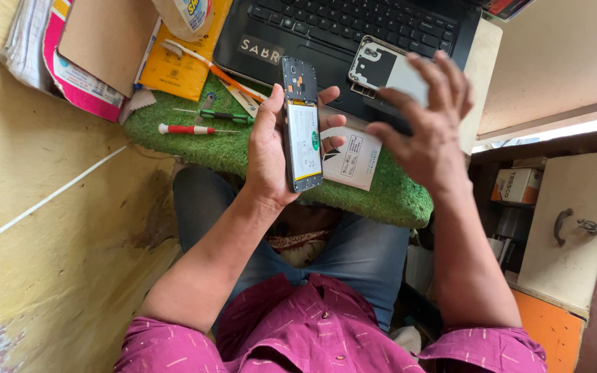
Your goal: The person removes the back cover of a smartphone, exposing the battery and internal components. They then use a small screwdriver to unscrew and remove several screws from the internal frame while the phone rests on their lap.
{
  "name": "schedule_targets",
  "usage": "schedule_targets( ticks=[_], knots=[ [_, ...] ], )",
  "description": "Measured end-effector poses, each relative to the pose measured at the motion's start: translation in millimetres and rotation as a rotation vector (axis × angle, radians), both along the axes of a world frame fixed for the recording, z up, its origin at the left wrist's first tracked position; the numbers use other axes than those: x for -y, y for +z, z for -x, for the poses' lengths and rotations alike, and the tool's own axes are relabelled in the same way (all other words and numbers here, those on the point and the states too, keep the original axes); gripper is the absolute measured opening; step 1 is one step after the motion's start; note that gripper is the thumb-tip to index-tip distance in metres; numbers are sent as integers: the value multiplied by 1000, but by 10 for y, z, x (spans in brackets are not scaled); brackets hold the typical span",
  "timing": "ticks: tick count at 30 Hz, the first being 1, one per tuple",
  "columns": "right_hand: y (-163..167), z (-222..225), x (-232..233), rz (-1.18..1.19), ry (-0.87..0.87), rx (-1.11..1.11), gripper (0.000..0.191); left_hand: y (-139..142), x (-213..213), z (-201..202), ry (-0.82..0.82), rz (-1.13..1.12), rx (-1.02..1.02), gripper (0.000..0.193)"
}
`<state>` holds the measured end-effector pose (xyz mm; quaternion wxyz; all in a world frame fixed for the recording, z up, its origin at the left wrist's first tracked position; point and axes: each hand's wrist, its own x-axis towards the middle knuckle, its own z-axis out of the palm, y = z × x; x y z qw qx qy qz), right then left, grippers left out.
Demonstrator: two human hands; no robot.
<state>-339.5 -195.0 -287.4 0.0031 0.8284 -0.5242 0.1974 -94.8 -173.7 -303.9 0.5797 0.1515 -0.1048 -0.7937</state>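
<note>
My left hand (269, 148) grips an opened phone (301, 124) upright, its back cover off so the white battery and dark circuit board show. My right hand (426, 124) holds a grey phone back panel (381, 68) over the lower edge of a black laptop (326, 31). A white battery-like flat pack (354, 160) lies on the green turf mat (395, 197) between my hands. The mat rests across my lap.
A red-handled screwdriver (186, 129), a green-handled one (224, 116) and an orange tool (226, 76) lie on the mat's left part. Papers, an orange packet (174, 69) and cardboard (105, 38) sit at top left. A cream drawer front with a metal handle (562, 224) stands at right.
</note>
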Motion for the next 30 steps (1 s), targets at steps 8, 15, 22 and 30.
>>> schedule_targets(
  ticks=[8,15,22,30],
  knots=[
    [-30,-202,-90,30,39,-72,44,-14,4,-20,-1,-5,1,55],
    [-100,-263,-98,135,31,81,12,-14,7,-24,-6,5,-1,54],
    [-215,-251,-18,204,26,58,9,-5,6,-22,-7,13,-6,54],
    [-297,-105,208,297,-191,92,12,24,-5,-29,-8,8,-14,53]
  ],
)
